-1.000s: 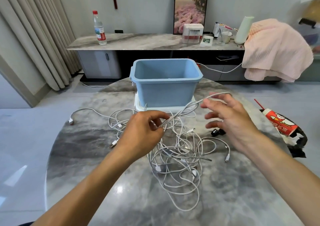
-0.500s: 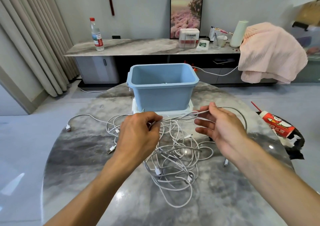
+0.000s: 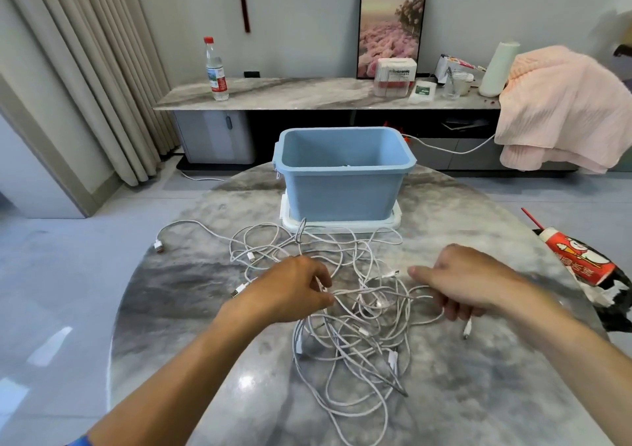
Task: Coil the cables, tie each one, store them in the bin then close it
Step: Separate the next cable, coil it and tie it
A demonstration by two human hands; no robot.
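Observation:
A tangle of white cables (image 3: 355, 329) lies spread on the round marble table (image 3: 478, 394). My left hand (image 3: 294, 291) pinches one white cable near the middle of the tangle. My right hand (image 3: 461, 284) has its fingers curled round the same cable; a plug end (image 3: 466, 328) hangs below that hand. The open blue bin (image 3: 345, 171) stands at the far side of the table on its white lid (image 3: 393, 219). One cable end with a plug (image 3: 158, 245) trails off to the left.
A red and white package (image 3: 578, 264) lies on dark material at the table's right edge. Behind the table stands a long sideboard (image 3: 290, 93) with a water bottle (image 3: 216, 69), a framed picture, boxes and a pink cloth (image 3: 564, 110).
Both hands have come down from above the tangle to just over the table. The stretch of cable between them has dropped and my right hand has curled round it.

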